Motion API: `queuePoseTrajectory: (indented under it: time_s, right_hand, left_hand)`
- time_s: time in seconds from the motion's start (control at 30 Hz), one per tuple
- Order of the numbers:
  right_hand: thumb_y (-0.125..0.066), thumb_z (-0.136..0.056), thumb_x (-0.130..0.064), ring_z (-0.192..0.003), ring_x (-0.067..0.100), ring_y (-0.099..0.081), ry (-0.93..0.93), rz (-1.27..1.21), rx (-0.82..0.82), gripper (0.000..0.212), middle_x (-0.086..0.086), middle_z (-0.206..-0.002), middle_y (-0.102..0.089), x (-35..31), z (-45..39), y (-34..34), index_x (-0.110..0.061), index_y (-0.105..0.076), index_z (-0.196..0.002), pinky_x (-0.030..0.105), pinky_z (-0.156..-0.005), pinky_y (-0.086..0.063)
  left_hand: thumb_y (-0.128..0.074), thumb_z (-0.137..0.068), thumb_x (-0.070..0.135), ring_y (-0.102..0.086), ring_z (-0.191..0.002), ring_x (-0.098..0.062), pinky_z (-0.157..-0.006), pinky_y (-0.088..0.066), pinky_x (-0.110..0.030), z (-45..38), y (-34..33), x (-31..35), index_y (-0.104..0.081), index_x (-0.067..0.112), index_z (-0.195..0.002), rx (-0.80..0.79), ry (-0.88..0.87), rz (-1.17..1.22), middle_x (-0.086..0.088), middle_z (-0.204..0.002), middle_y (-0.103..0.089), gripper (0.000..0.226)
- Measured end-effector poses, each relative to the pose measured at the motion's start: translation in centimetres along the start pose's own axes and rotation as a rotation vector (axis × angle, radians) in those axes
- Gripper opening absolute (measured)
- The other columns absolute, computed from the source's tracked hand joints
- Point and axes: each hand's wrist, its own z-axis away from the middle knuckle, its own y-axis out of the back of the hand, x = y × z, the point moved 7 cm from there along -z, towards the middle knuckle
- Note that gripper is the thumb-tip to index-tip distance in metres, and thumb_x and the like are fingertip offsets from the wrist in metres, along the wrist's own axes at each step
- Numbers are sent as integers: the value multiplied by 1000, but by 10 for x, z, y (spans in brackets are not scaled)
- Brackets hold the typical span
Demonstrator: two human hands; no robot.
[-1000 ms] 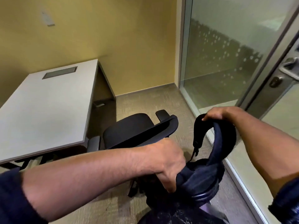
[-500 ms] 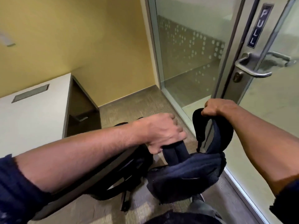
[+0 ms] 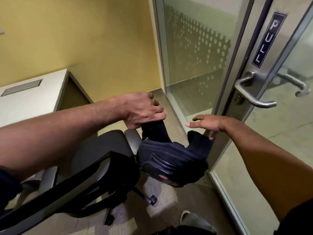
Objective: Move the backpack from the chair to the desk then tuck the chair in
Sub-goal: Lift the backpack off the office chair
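A dark navy backpack [image 3: 171, 160] hangs in the air to the right of the black office chair [image 3: 94, 165]. My left hand [image 3: 142, 111] is shut on one of its shoulder straps, above the chair's armrest. My right hand [image 3: 208, 124] is open with fingers spread just above the other strap, which droops below it. The white desk [image 3: 32, 99] stands at the far left against the yellow wall, with a grey cable hatch set in its top.
A glass door [image 3: 264, 85] with a metal lever handle and a "PULL" sign stands close on the right. A frosted glass panel [image 3: 191, 56] fills the corner beyond. My foot [image 3: 194, 219] is on the carpet near the chair's wheeled base.
My right hand has let go of the strap it was gripping and spread open. The backpack has risen, held only by my left hand. The view has swung right, toward the door.
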Motion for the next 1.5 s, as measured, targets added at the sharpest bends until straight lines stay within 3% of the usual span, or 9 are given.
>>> queuePoseTrajectory:
  time_s: [0.23, 0.43, 0.6, 0.7, 0.97, 1.1, 1.27, 1.4, 1.5]
  right_hand:
    - [-67, -45, -99, -148, 24, -37, 205, 34, 110, 138, -2, -167, -30, 12, -17, 7, -38, -24, -160, 47, -120, -32]
    - [-84, -44, -86, -142, 16, -42, 218, -288, 180, 150, 1, -162, -37, 27, -37, 20, -30, -11, -163, 36, -117, -35]
    - [-99, -37, -67, -123, 14, -59, 262, -335, 144, 150, -6, -142, -52, 10, -67, 28, -38, -19, -160, 30, -102, -50]
    - [-103, -44, -51, -129, 4, -55, 421, -326, 89, 139, -16, -150, -45, -19, -89, 38, -51, -23, -157, 21, -103, -46]
    - [-98, -62, -18, -125, -8, -55, 536, -126, 120, 101, -31, -137, -59, -78, -182, 94, -59, -50, -141, 9, -99, -44]
    - [-99, -60, -23, -125, -4, -57, 530, -58, 47, 99, -20, -136, -62, -118, -232, 122, -44, -52, -145, 27, -109, -46]
    - [-96, -55, -49, -114, -12, -60, 541, 43, -32, 83, -35, -119, -65, -177, -282, 140, -72, -53, -121, 22, -103, -47]
    - [-90, -60, -58, -115, 4, -61, 572, 148, -1, 92, -17, -128, -65, -223, -310, 160, -39, -55, -143, 41, -110, -45]
    - [-91, -71, -44, -114, 11, -65, 645, 156, 39, 65, -12, -120, -72, -263, -327, 177, -39, -67, -132, 47, -108, -49]
  left_hand:
    - [-45, -83, 36, -63, -84, -26, -80, -54, -44, -17, -1, -55, -38, 14, -121, -6, 87, 25, -8, -101, -60, 45]
    - [-14, -74, 43, -64, -88, -25, -87, -52, -45, 9, -21, -103, -36, 17, -128, 8, 199, 125, -5, -108, -62, 64]
    - [-27, -82, 41, -63, -86, -24, -86, -53, -46, 18, -54, -136, -35, 18, -128, -7, 264, 158, -4, -108, -60, 52]
    - [-43, -85, 38, -63, -86, -25, -87, -52, -45, 16, -76, -155, -37, 19, -127, -26, 267, 150, -4, -108, -60, 47]
    - [-24, -76, 49, -59, -67, -27, -80, -49, -43, 28, -143, -213, -44, 15, -113, 22, 279, 115, -5, -83, -56, 54]
    - [-38, -73, 42, -51, -53, -27, -68, -46, -41, 43, -181, -234, -47, 10, -100, 83, 323, 134, -7, -71, -51, 43]
    - [-41, -68, 41, -51, -49, -26, -65, -50, -42, 72, -233, -252, -49, 9, -99, 11, 405, 227, -7, -68, -51, 45]
    - [-37, -71, 44, -56, -52, -27, -70, -53, -43, 94, -257, -273, -54, 8, -105, 21, 521, 267, -7, -71, -55, 52]
    - [-32, -75, 44, -57, -53, -27, -72, -51, -40, 112, -272, -296, -53, 10, -109, 39, 629, 299, -6, -72, -54, 53]
